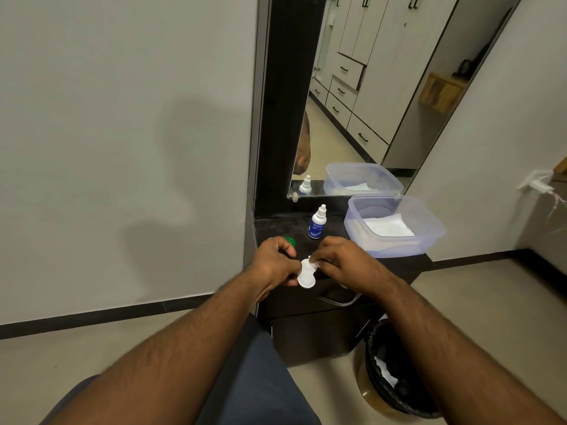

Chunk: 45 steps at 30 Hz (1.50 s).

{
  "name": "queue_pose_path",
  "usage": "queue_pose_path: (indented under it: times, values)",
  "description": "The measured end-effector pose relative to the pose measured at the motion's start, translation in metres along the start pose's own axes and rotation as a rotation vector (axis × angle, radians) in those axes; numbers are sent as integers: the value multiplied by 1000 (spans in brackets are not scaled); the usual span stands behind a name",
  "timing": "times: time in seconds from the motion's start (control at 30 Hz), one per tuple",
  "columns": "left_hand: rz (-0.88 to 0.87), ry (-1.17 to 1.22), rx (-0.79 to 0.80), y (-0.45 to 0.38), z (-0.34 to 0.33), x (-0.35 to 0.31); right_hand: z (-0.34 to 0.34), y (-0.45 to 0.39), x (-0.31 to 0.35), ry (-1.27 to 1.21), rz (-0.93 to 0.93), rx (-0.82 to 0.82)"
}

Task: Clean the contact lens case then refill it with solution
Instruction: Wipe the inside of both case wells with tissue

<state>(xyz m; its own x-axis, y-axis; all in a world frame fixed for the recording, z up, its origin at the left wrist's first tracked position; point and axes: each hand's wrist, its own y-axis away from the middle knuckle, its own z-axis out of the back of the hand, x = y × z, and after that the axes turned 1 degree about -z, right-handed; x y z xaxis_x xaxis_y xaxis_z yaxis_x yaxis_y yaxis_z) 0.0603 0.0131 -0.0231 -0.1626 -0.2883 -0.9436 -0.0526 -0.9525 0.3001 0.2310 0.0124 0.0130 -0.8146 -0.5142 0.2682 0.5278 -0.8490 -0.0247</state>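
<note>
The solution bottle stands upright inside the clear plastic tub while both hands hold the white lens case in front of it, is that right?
Not quite. The head view shows the solution bottle upright on the dark cabinet top, left of the clear plastic tub, not inside it. The tub holds only white tissue. The left hand and right hand do hold the white lens case in front.

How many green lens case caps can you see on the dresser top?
1: a round green plastic cap lies on the black dresser top, just behind the left hand. The hands may hide another.
</note>
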Motion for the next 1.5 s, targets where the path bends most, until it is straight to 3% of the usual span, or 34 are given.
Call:
queue_pose_path:
  times: [0.2, 0.4, 0.87, 1.03, 1.23, 1.5]
  values:
    - [-82, -3, 75, 2, 2, 1, -4, -10, 7, -273, -77, 4]
    - [-108, -10, 65, 3, 0, 4, -2, -18, 6, -309, -135, 30]
    - [-121, -28, 65, 3, 1, 3, 1, -22, 9, -185, -83, 119]
    - [-120, -42, 57, 4, -3, 2, -4, -16, 1, -203, -139, 37]
    - [-136, -35, 41, 6, 0, 1, -8, -20, 3, -19, -32, 30]
    - [-137, -35, 18, 10, -1, -2, -9, -11, 0, -63, -47, -4]
